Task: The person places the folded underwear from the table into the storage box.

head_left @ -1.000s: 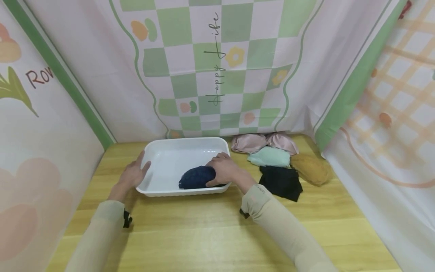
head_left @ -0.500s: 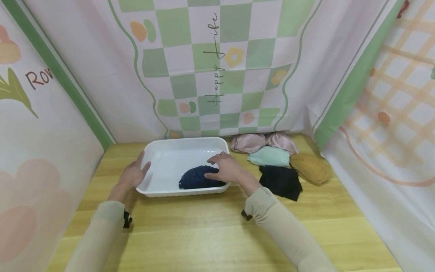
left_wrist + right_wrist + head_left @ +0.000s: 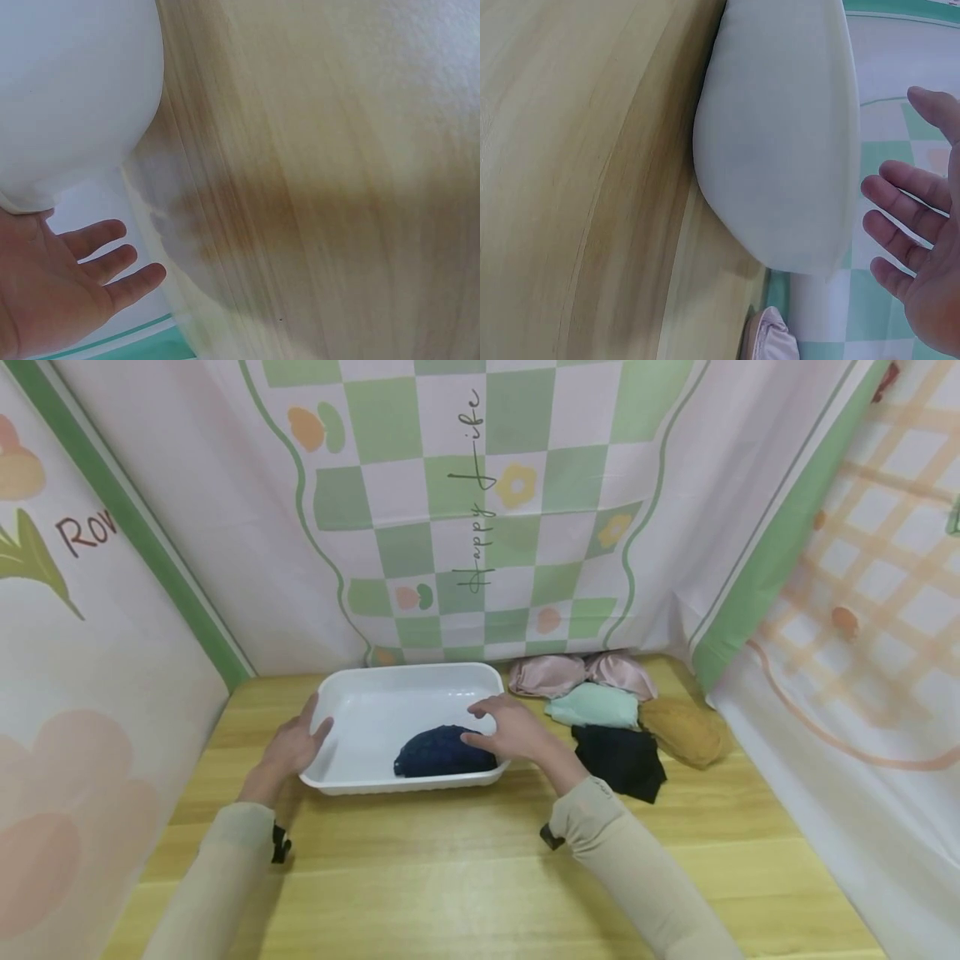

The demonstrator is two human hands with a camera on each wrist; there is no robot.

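Observation:
A folded dark-blue garment, rounded like a bra cup (image 3: pixel 442 752), lies in the front right part of a white plastic tray (image 3: pixel 367 706). My right hand (image 3: pixel 513 727) hovers at the tray's right rim, just above the garment. Its fingers are spread and hold nothing; the right wrist view shows the palm and loose fingers (image 3: pixel 904 217) above the rim. My left hand (image 3: pixel 294 745) rests at the tray's left rim, thumb over the inside. In the left wrist view several fingers (image 3: pixel 109 262) stick out straight beside the tray's outer wall; the thumb is hidden there.
Right of the tray lie a pink satin bra (image 3: pixel 581 677), a mint folded garment (image 3: pixel 594 706), a black one (image 3: pixel 618 762) and a mustard one (image 3: pixel 686 732). They sit close together on the wooden table (image 3: pixel 420 877). A printed curtain (image 3: pixel 480 527) stands behind it.
My right hand has let go of the dark-blue garment, spread its fingers and drawn back slightly to the right. The garment stays in the tray. The left hand has not moved.

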